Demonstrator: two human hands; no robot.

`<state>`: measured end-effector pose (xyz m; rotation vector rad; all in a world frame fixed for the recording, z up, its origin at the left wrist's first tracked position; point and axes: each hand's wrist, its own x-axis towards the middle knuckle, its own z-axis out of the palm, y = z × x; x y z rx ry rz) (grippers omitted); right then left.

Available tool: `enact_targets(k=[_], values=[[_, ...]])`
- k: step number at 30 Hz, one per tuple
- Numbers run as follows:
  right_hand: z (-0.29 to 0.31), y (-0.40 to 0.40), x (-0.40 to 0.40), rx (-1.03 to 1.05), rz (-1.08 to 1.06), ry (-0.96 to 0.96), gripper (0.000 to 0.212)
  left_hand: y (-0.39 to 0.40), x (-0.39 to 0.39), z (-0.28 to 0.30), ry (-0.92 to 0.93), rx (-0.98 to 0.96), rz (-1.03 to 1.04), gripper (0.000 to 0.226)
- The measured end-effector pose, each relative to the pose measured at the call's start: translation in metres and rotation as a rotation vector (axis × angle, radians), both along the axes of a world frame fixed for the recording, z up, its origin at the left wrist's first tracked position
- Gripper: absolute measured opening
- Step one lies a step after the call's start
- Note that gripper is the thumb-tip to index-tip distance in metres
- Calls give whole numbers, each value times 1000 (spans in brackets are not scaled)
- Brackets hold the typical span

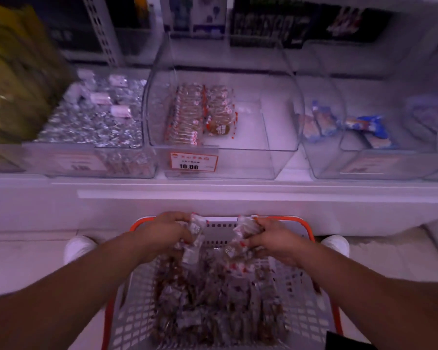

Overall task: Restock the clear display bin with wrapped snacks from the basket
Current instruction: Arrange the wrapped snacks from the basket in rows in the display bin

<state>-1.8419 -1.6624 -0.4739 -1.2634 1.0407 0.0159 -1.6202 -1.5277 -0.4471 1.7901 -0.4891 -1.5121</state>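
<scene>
The frame is softened by motion blur, so the print on the wrappers cannot be read. The near end of the basket (304, 317) is cut off by the lower edge, and its floor is hidden under a heap of wrapped snacks (213, 299). The left hand (162, 233) and right hand (273, 238) are held apart over the far end of the basket, each clamped on a bunch of snacks; the fingers are largely concealed by the wrappers. On the shelf (213, 195) above, the clear display bin (271, 137) is seen partly filled, with two rows of snacks (200, 114) along its left side. A price tag (193, 161) marked 10.80 is fixed to its front. Bins of silver sweets (91, 120) and blue packets (359, 127) are set on either side. Two white shoes (77, 247) are visible beside the basket.
</scene>
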Motion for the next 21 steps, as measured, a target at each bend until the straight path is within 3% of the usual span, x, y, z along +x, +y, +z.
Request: enact_targets(k=[5,9,15,17,21], values=[[58,26,-4,-48,-86,-132,36,32,-31,40,-66,-38,-114,35],[75,42,-3,-64,-181,-251,31,38,-52,47,217,-65,60,37],[78,44,20,-335,-230,-235,29,20,-42,58,575,-64,203,51],[79,43,27,-330,-233,-253,30,17,-36,58,552,-78,144,58],[78,47,35,-300,-256,-283,26,9,-38,54,291,-147,43,52]])
